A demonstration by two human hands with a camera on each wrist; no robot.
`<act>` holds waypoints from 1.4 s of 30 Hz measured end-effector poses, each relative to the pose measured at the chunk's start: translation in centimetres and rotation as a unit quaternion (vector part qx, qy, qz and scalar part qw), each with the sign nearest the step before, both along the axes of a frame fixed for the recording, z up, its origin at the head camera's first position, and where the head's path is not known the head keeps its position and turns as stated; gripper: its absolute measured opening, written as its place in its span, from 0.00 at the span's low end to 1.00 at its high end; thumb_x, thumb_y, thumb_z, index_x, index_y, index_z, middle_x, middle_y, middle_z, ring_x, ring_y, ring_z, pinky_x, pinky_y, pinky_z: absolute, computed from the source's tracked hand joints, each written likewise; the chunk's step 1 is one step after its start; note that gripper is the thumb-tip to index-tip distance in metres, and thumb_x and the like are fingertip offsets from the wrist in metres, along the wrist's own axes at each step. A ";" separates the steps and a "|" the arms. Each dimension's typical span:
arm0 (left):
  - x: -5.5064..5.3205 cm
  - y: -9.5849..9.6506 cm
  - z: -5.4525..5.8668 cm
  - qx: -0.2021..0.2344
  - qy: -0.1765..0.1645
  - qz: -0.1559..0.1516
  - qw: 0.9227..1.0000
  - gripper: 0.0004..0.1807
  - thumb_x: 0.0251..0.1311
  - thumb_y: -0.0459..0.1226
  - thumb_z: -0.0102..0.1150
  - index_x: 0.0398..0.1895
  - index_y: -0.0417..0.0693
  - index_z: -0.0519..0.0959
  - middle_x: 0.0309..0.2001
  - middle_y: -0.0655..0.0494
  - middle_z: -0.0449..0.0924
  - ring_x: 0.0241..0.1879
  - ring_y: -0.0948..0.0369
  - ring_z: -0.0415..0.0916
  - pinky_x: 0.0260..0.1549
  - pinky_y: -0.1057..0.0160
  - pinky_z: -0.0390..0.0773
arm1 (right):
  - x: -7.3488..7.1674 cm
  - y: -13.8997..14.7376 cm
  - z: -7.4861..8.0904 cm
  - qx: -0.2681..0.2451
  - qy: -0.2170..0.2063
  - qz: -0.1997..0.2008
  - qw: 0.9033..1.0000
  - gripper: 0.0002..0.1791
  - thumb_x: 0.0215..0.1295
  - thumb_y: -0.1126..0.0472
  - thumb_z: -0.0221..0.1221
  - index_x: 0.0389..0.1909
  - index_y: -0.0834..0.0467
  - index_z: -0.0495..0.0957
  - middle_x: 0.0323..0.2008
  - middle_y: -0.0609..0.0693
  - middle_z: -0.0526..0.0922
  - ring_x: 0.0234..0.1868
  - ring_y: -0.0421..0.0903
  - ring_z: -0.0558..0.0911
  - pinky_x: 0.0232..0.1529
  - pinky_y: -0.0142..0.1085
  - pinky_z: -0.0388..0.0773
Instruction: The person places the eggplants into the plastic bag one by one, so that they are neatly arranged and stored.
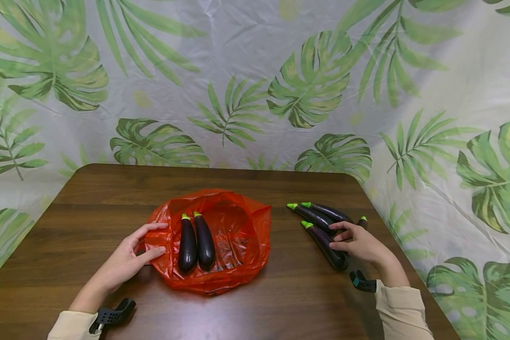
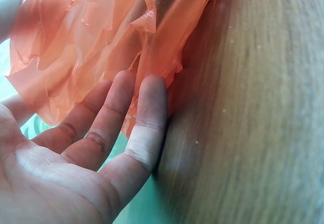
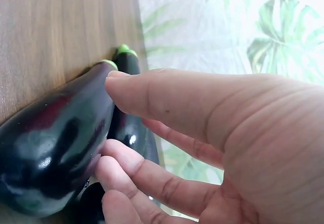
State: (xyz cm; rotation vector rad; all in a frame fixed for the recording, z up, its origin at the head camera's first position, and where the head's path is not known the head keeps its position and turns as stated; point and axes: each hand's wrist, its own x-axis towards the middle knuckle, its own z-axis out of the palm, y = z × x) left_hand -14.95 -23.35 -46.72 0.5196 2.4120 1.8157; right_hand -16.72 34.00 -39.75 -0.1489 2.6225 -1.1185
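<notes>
A red plastic bag [image 1: 261, 236] lies spread with its mouth upward, and two dark eggplants [image 1: 188, 245] rest side by side in its left part. At its left edge my left hand [image 1: 129, 257] touches the plastic, the fingers [image 2: 144, 107] nearly straight against the bag's outer side. Several more eggplants [image 1: 316, 218] lie grouped at the right. Over them is my right hand [image 1: 361, 243], with thumb and fingers spread apart. In the right wrist view its fingertips are close to one eggplant [image 3: 55, 143]; whether they touch it I cannot tell.
Everything lies on a brown wooden table [image 1: 123, 189]. A leaf-patterned cloth [image 1: 246, 94] hangs behind it and at the right side. The grouped eggplants are near the table's right edge. Each wrist wears a black strap [image 1: 114, 314].
</notes>
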 end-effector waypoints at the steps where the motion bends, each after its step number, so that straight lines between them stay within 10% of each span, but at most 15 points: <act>1: 0.0 0.0 0.0 0.000 0.001 0.001 1.000 0.29 0.75 0.35 0.62 0.76 0.45 0.69 0.65 0.35 0.75 0.51 0.68 0.83 0.47 0.66 0.86 | 0.0 -0.1 0.0 -0.002 0.001 0.003 1.000 0.32 0.73 0.63 0.68 0.71 0.71 0.69 0.45 0.60 0.84 0.39 0.46 0.80 0.34 0.37 0.77; 26: 0.0 0.0 0.0 0.001 0.009 0.004 1.000 0.28 0.75 0.34 0.63 0.75 0.44 0.69 0.60 0.46 0.78 0.49 0.67 0.84 0.46 0.66 0.86 | -0.4 -1.5 -1.1 -0.030 -0.017 0.024 0.999 0.33 0.70 0.64 0.70 0.71 0.70 0.70 0.44 0.60 0.83 0.32 0.45 0.77 0.31 0.34 0.75; 42: 0.0 0.0 0.1 -0.003 0.005 0.001 1.000 0.28 0.75 0.35 0.62 0.76 0.43 0.69 0.64 0.35 0.74 0.50 0.68 0.82 0.46 0.66 0.86 | -0.1 -1.6 -1.9 -0.032 -0.067 0.024 0.997 0.33 0.74 0.58 0.66 0.73 0.69 0.68 0.42 0.55 0.84 0.42 0.47 0.83 0.44 0.44 0.85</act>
